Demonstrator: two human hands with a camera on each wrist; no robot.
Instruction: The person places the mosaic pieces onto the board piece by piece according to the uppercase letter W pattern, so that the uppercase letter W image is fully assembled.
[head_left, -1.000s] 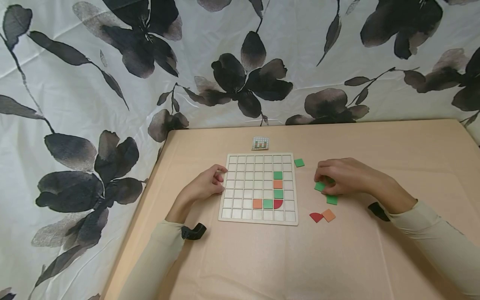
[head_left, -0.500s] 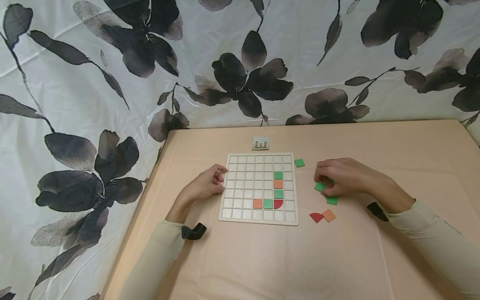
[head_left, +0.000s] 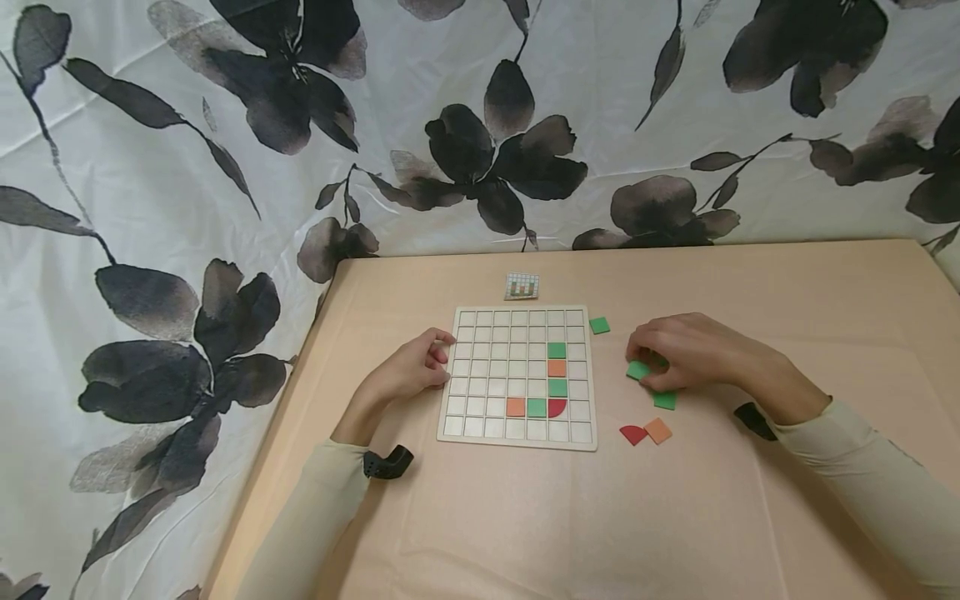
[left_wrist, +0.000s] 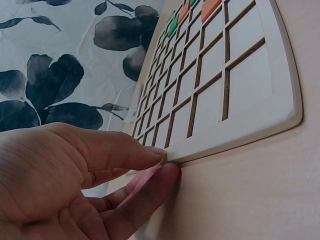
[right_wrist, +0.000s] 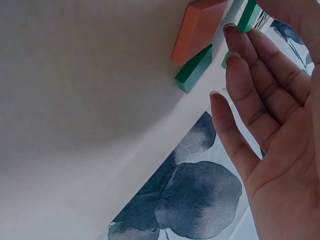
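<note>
My left hand point(head_left: 405, 367) pinches the left edge of a white grid board point(head_left: 476, 445), thumb at the rim and a fingertip against its side in the left wrist view. On the board, a column holds a green tile point(head_left: 557, 350), an orange tile point(head_left: 557, 367), another green tile point(head_left: 557, 387) and a red rounded tile point(head_left: 557, 407). Left of the red one sit a green tile point(head_left: 536, 407) and an orange tile point(head_left: 516, 407). Right of the board, my right hand point(head_left: 690, 354) pinches a green square tile point(right_wrist: 248, 16) between thumb and fingers, partly hidden by them.
By my right hand lie a loose green tile point(head_left: 664, 401), an orange tile point(head_left: 657, 431) and a red quarter-round tile point(head_left: 633, 434). One green tile point(head_left: 599, 325) lies at the board's upper right. A small patterned card point(head_left: 521, 286) lies behind the board, before the floral cloth point(head_left: 420, 83).
The green tile in my right hand has shifted slightly left and up with the fingertips. My left hand and the board have stayed in place.
</note>
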